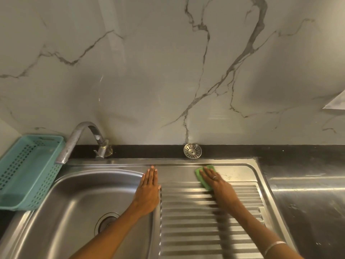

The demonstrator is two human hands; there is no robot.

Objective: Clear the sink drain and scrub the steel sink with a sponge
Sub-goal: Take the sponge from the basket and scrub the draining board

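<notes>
A steel sink point(78, 195) has its basin on the left and a ribbed drainboard point(196, 230) on the right. The drain opening point(107, 220) sits in the basin floor, partly hidden by my left forearm. A round steel drain strainer point(192, 150) lies on the dark ledge behind the sink. My left hand point(148, 187) rests flat, fingers straight, on the ridge between basin and drainboard. With straight fingers, my right hand point(214, 181) presses a green sponge point(202, 175) onto the flat upper part of the drainboard.
A curved steel tap point(80, 139) reaches over the basin's back left corner. A teal plastic basket point(28, 171) stands at the left. A marble wall rises behind. A steel counter point(308, 202) runs to the right, and a white sheet point(336, 103) shows at the right edge.
</notes>
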